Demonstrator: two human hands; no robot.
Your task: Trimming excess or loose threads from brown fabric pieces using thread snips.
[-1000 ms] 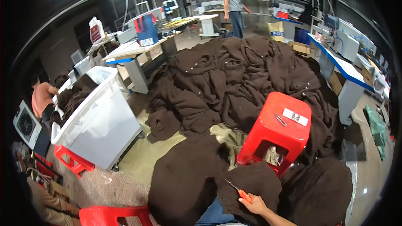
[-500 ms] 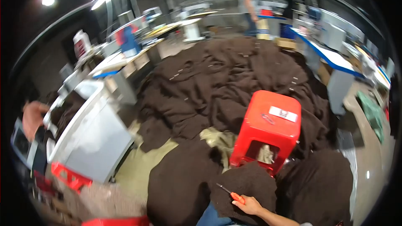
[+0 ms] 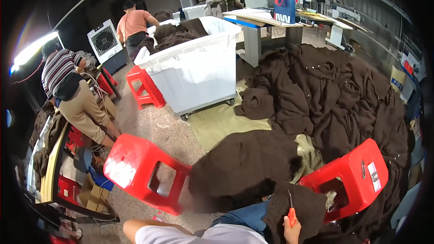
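Held upright in my right hand (image 3: 292,231) is an orange-handled tool (image 3: 292,216) with a thin metal shaft; the exact shape of its tip is too small to tell. The fingers are wrapped round the handle. Behind the tool, a dark brown knitted piece (image 3: 312,201) lies over my lap, partly covering my blue trousers. A larger brown cloth heap (image 3: 244,165) rests just to the left of it. My bent left arm (image 3: 133,229) shows at the lower edge, below a white sleeve, but its hand is out of sight.
Red stools stand on the left (image 3: 131,167) and right (image 3: 357,176). A big brown garment pile (image 3: 339,95) fills the right. Ahead is a wheeled white bin (image 3: 194,77) with brown cloth. Two people work at the left, one in stripes (image 3: 63,74), one in orange (image 3: 133,25).
The view has swung to the left, bringing the white bin and two people toward the middle. My right hand still grips the orange-handled tool, now pointing more upward. My left arm has come into view.
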